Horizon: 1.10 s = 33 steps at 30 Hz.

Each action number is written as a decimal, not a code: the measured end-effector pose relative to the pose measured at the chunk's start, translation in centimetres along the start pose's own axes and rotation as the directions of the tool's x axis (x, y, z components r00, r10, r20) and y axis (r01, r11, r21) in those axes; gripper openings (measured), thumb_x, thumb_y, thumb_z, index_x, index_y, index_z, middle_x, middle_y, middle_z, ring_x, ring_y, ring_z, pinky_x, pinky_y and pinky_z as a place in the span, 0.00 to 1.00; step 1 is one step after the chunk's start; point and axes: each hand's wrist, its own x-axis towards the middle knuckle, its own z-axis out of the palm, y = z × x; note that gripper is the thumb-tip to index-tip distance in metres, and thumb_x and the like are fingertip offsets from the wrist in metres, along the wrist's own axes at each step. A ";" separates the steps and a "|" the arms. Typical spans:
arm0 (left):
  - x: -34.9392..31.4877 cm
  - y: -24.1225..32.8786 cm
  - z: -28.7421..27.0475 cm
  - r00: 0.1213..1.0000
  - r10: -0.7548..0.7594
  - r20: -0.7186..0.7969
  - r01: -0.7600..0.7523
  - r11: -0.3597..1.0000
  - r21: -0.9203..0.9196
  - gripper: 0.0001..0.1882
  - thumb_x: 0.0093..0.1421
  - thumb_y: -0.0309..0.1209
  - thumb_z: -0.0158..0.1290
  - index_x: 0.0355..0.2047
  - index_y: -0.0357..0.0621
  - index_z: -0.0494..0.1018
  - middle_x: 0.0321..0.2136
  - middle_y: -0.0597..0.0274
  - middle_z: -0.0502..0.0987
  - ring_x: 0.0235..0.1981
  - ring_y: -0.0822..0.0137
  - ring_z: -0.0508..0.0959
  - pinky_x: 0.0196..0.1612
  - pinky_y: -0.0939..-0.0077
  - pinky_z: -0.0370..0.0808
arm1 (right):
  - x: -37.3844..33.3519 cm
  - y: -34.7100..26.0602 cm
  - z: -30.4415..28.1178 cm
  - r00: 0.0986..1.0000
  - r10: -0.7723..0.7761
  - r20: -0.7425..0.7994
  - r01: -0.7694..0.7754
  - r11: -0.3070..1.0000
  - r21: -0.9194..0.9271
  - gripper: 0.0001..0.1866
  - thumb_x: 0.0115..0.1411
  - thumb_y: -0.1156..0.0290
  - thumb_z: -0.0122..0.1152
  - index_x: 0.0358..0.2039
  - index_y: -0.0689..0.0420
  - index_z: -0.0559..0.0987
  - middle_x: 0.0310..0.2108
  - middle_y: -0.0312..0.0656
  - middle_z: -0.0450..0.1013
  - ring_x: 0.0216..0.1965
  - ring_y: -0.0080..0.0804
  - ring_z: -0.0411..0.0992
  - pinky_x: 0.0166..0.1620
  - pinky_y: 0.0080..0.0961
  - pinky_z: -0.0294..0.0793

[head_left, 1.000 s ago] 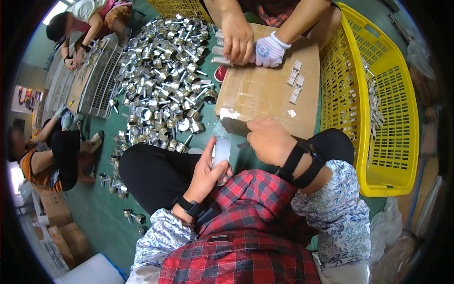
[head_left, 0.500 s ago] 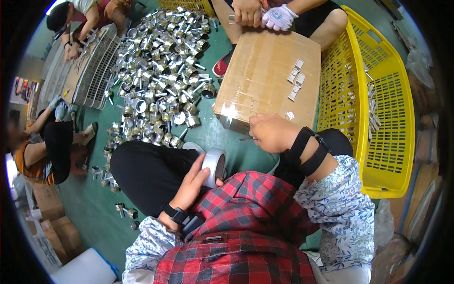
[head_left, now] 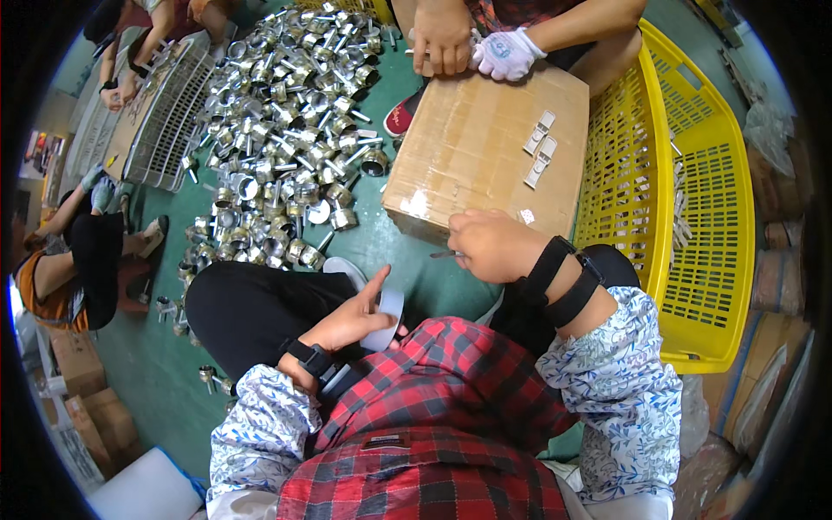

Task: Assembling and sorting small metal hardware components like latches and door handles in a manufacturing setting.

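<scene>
My left hand [head_left: 347,322] has its fingers around a grey-white roll of tape [head_left: 391,306] on my lap, the index finger stretched forward. Over the near edge of a brown cardboard box [head_left: 477,130], my right hand [head_left: 494,246] pinches a thin, dark, flat metal piece [head_left: 445,255] that sticks out to the left. Its kind is not clear. Two small whitish strap-like pieces [head_left: 539,162] lie end to end on the box top. A small white patch [head_left: 526,216] sits near the box's close edge, beside my right hand.
Metal cups with handles [head_left: 277,139] form a large heap on the green floor. Yellow crates [head_left: 711,260] stand at right, with pale pieces inside. Across the box, a co-worker's gloved hand [head_left: 507,55] and bare hand rest at its far edge. Others work by a grey basket [head_left: 178,130].
My left hand has turned over the tape roll, its index finger now raised away from it. My right hand stays almost in place with the metal piece. The co-worker's hands appear lower in view.
</scene>
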 end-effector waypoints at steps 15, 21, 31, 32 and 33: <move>-1.1 -0.1 -1.4 0.991 -0.136 0.006 0.132 0.951 -0.279 0.08 0.66 0.25 0.51 0.46 0.41 0.69 0.32 0.56 0.81 0.23 0.67 0.81 0.27 0.78 0.79 | 0.2 -0.5 -0.4 0.998 0.054 0.028 -0.052 0.998 -0.043 0.07 0.55 0.69 0.59 0.30 0.57 0.81 0.35 0.43 0.73 0.45 0.43 0.72 0.48 0.39 0.71; -1.3 -0.1 -0.6 0.989 -0.137 -0.059 0.117 0.958 -0.263 0.08 0.65 0.23 0.50 0.44 0.41 0.71 0.29 0.57 0.81 0.19 0.71 0.78 0.24 0.80 0.76 | 0.1 -0.4 -0.2 0.997 0.064 0.041 -0.061 0.995 -0.076 0.06 0.55 0.69 0.59 0.30 0.56 0.81 0.36 0.43 0.73 0.46 0.43 0.72 0.47 0.38 0.71; -2.2 0.8 0.6 0.994 -0.067 -0.086 0.041 0.961 -0.274 0.05 0.69 0.28 0.50 0.43 0.44 0.72 0.28 0.61 0.80 0.18 0.73 0.76 0.22 0.82 0.73 | 0.1 -0.6 -0.2 0.997 0.066 0.041 -0.063 0.996 -0.069 0.07 0.55 0.69 0.59 0.31 0.57 0.82 0.37 0.44 0.73 0.46 0.43 0.72 0.50 0.38 0.71; -2.2 1.0 0.7 0.994 -0.067 -0.087 0.041 0.961 -0.272 0.05 0.69 0.28 0.50 0.43 0.44 0.72 0.28 0.61 0.80 0.18 0.73 0.76 0.22 0.82 0.73 | 0.1 -0.6 -0.2 0.996 0.069 0.049 -0.065 0.995 -0.076 0.07 0.55 0.69 0.59 0.31 0.57 0.83 0.38 0.44 0.73 0.47 0.43 0.72 0.50 0.38 0.71; -2.4 1.2 0.8 0.994 -0.066 -0.088 0.039 0.962 -0.271 0.05 0.69 0.28 0.50 0.44 0.44 0.72 0.28 0.61 0.80 0.18 0.74 0.76 0.22 0.82 0.73 | 0.2 -0.7 -0.3 0.996 0.072 0.057 -0.067 0.994 -0.082 0.08 0.55 0.69 0.59 0.31 0.57 0.83 0.38 0.44 0.73 0.47 0.43 0.72 0.50 0.37 0.71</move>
